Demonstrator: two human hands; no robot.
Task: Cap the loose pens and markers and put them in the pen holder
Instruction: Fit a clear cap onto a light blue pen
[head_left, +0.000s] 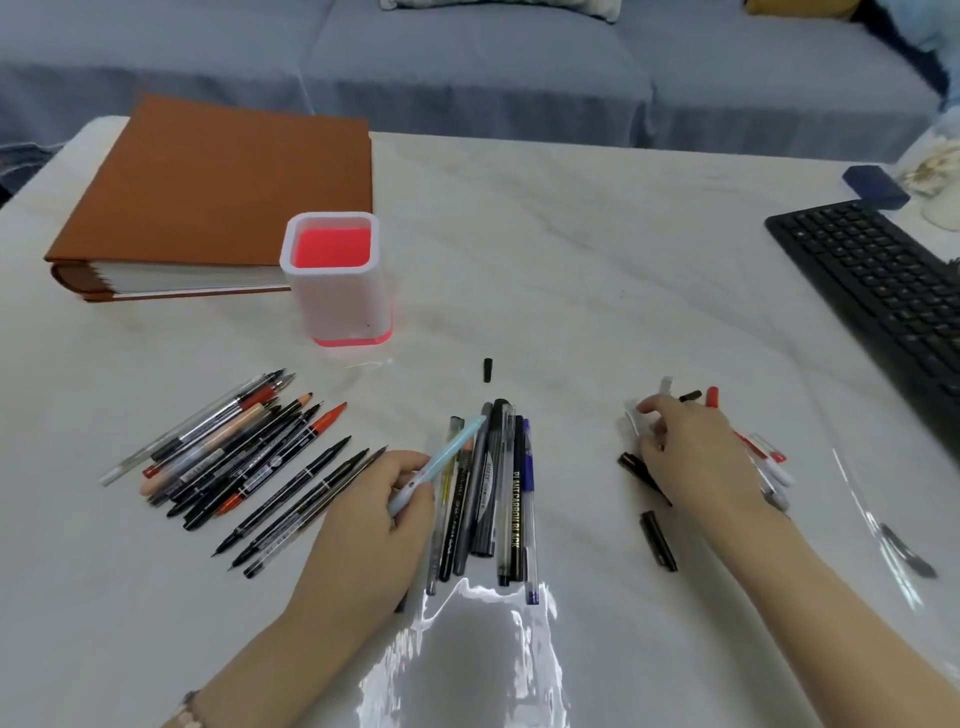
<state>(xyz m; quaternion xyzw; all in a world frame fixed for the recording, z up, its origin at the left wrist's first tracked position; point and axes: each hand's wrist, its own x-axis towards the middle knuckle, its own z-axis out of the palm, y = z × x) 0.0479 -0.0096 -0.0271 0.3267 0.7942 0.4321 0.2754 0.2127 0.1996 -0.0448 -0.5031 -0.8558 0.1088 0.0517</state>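
My left hand (382, 512) grips a light blue pen (451, 451) that points up and right over a middle pile of pens (498, 488). My right hand (693, 452) lies fingers-down on a scatter of loose caps (657, 540) at the right; whether it pinches one I cannot tell. A fan of uncapped pens and markers (244, 452) lies at the left. The white pen holder (337, 291) with a red inside stands behind them, with nothing in it. One small black cap (488, 370) lies alone past the middle pile.
A brown album (218, 202) lies behind the holder at the back left. A black keyboard (878, 291) runs along the right edge, with a dark blue box (875, 186) behind it. Red and white caps (769, 457) lie right of my hand. A grey sofa sits beyond the marble table (597, 249).
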